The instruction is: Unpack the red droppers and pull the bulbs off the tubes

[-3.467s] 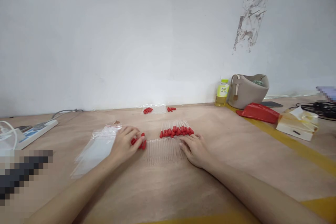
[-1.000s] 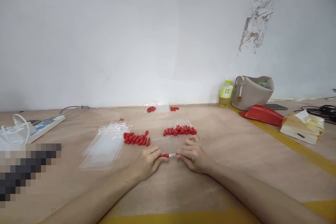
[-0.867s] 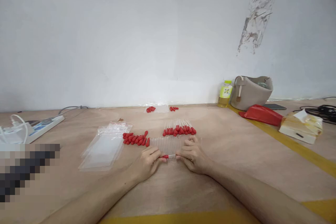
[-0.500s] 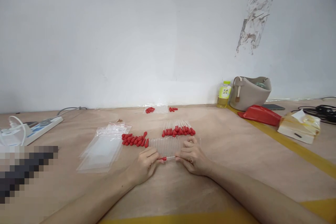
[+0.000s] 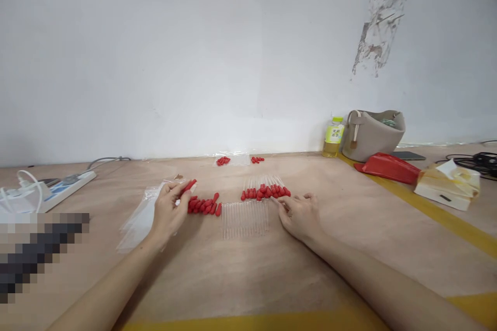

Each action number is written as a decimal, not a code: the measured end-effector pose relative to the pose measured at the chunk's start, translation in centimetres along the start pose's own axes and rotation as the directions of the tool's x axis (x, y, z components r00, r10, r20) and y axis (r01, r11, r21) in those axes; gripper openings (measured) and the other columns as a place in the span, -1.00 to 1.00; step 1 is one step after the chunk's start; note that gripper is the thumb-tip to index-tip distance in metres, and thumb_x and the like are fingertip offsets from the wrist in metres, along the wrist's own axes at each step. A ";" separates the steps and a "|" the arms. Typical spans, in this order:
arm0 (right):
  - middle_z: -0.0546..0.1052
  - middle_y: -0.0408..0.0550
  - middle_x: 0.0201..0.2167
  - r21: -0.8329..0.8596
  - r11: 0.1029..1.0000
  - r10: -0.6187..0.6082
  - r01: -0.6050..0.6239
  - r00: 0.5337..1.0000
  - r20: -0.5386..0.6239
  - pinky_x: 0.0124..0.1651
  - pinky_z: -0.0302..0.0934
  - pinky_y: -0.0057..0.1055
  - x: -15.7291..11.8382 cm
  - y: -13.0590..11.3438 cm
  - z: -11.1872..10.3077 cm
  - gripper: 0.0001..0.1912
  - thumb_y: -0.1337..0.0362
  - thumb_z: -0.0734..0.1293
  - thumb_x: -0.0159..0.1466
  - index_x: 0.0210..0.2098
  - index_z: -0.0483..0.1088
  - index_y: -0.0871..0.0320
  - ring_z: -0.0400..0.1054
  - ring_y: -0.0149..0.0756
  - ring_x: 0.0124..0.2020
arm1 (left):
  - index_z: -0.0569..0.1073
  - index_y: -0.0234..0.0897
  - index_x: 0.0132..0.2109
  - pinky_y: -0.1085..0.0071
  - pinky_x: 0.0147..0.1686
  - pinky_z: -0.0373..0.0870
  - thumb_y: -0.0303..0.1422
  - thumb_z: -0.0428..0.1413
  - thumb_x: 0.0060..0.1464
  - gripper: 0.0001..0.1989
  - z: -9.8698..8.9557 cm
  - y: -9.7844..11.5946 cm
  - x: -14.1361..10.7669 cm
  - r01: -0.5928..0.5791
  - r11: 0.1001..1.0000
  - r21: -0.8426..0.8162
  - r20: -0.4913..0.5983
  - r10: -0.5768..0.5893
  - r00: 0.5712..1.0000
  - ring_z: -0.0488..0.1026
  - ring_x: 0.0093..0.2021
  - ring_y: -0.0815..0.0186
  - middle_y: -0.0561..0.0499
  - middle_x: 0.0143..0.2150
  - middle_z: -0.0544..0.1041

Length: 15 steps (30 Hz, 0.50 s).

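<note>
My left hand is closed, thumb and fingers pinching a red rubber bulb above the left end of a pile of red bulbs. My right hand is closed by the right end of a row of clear glass tubes. A slim pale end, seemingly of a glass tube, shows at its fingertips; the rest is hidden. Just behind lie finished droppers, glass tubes with red bulbs on their near ends.
Clear zip bags lie left, partly behind my left hand. Small red bulbs rest on plastic by the wall. A power strip is far left. A bottle, grey bag, red pouch and tissue pack stand right.
My hands have parted from the bulb and tube they held together in front. The left has moved left and back to the red bulbs; the right has shifted right and back.
</note>
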State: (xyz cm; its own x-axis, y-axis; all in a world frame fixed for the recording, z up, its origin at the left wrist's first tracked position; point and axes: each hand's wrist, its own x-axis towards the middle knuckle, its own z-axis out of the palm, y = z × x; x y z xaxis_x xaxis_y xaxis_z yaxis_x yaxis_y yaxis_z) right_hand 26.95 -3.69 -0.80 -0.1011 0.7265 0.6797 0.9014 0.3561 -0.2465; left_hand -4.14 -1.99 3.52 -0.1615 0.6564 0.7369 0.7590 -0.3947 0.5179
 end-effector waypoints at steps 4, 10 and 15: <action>0.53 -0.11 -0.44 -0.013 0.997 -0.071 0.072 0.994 0.081 -0.03 -0.23 -0.24 -0.2 -0.2 0.3 -0.78 0.35 0.17 0.16 -0.36 0.44 0.07 0.28 -0.33 -0.34 | 0.49 -0.23 -0.14 0.37 -0.25 0.38 -0.32 0.00 -0.08 -0.67 -1.0 -2.0 1.2 0.114 0.993 0.034 -0.065 -0.112 0.992 0.37 -0.27 0.30 -0.02 -0.29 0.43; 0.52 -0.15 -0.39 0.050 0.989 -0.146 0.141 0.983 0.115 0.02 -0.25 -0.20 -0.4 -0.5 0.3 -0.81 0.20 0.19 0.18 -0.37 0.44 0.02 0.24 -0.30 -0.28 | 0.48 -0.22 -0.13 0.39 -0.29 0.40 -0.27 0.00 -0.09 -0.64 -0.9 -3.4 1.3 0.133 0.989 0.062 -0.025 -0.132 0.991 0.42 -0.33 0.33 -0.01 -0.19 0.47; 0.51 -0.12 -0.35 0.107 0.979 -0.187 0.173 0.973 0.135 0.02 -0.22 -0.19 -0.4 -0.9 -0.1 -0.76 0.09 0.20 0.18 -0.32 0.43 0.03 0.25 -0.29 -0.25 | 0.51 -0.24 -0.22 0.42 -0.35 0.39 -0.22 0.03 -0.12 -0.68 -0.3 -4.7 1.2 0.179 0.979 0.100 0.038 -0.184 0.982 0.43 -0.39 0.32 0.02 -0.34 0.52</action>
State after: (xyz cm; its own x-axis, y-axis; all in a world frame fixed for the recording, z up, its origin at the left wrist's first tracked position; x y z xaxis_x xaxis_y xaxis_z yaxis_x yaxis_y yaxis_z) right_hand 26.27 -4.35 -0.77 -0.3234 0.7199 0.6142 0.8199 0.5372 -0.1979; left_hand -8.12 0.49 2.07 -0.2742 0.7414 0.6125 0.7770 -0.2044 0.5954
